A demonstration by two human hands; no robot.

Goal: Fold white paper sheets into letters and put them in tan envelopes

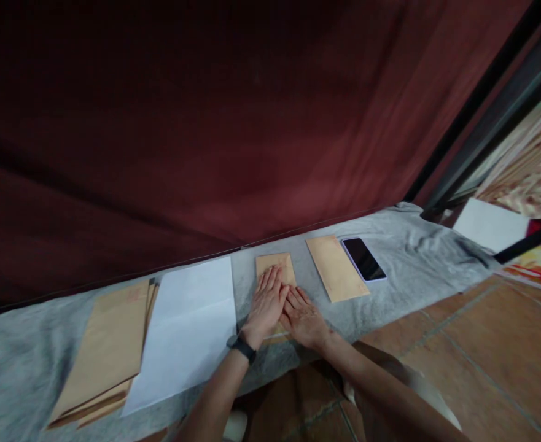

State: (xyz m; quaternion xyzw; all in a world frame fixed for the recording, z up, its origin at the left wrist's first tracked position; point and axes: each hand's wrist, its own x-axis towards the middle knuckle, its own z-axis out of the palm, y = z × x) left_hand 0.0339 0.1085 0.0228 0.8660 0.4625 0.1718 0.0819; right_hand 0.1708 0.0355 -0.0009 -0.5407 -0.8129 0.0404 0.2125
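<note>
My left hand (266, 302) and my right hand (303, 318) both flat and open, pressing on a small brown envelope (276, 267) in the middle of the frame, white paper (190, 325) at its left, phone (363, 259) at upper right

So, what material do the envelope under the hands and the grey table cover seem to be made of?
The envelope under the left hand and right hand looks like matte brown kraft paper: flat, tan, with no shine. The grey cover seems to be soft woven or knitted cloth, since it wrinkles and folds near the phone; the exact fibre cannot be told.
</note>
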